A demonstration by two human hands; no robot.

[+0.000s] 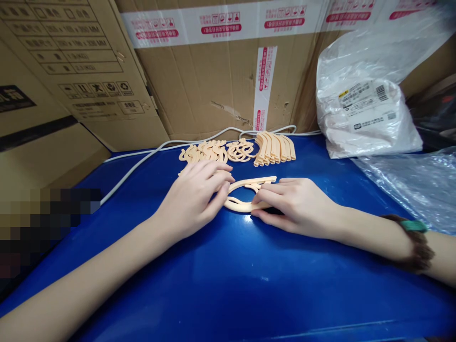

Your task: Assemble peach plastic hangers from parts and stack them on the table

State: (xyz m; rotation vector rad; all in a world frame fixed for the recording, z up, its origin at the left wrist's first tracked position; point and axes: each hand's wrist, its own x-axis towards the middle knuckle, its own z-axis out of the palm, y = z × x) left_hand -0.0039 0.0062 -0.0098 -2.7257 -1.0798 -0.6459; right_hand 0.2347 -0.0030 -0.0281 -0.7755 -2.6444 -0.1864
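A beige plastic folding hanger (238,206), with curved arms forming a loop, lies low over the blue table between my hands. My right hand (302,205) is closed in a pinch on the lower curved arm, and its fingers hide the right end. At the loop's left end is my left hand (197,197), thumb and fingers drawn together on the hanger's edge; its grip is partly hidden. Just beyond my left hand lie a pile of hook-shaped beige pieces (203,152) and some thin curved pieces (240,150). Beside them, curved hanger arms (274,148) are stacked in a row.
A white cable (133,167) runs along the back of the blue table (228,285). Cardboard boxes (206,80) wall off the back and left. At the right stand a white plastic parcel bag (370,114) and clear plastic wrap (420,185).
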